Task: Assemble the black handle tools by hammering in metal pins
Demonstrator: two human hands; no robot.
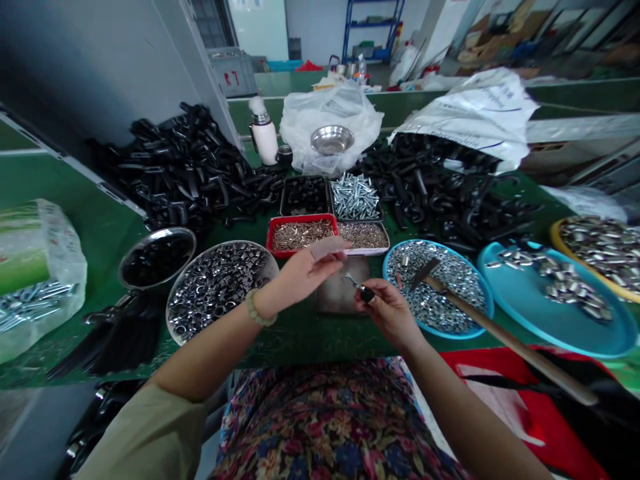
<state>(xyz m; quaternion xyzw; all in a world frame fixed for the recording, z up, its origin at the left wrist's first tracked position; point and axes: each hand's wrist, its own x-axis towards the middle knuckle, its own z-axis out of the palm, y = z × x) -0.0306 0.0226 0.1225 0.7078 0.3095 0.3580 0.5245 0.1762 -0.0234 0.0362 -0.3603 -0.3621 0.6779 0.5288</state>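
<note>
My right hand (387, 312) pinches a small black plastic part (367, 293) with a silver screw (353, 280) sticking out of it. My left hand (305, 273), with a beaded bracelet (257, 310) at the wrist, is held flat and holds nothing I can see. It hovers just left of the screw tip, above a dark square metal plate (340, 290). A wooden-handled hammer (500, 333) lies to the right, its head (425, 273) resting on a blue plate of silver nuts (440, 320).
A round steel tray of nuts (215, 287) sits left of my hands. Small trays of screws (355, 197) and pins (300, 235) stand ahead, amid heaps of black plastic parts (180, 167). Further right lies a teal tray of metal sleeves (555, 300).
</note>
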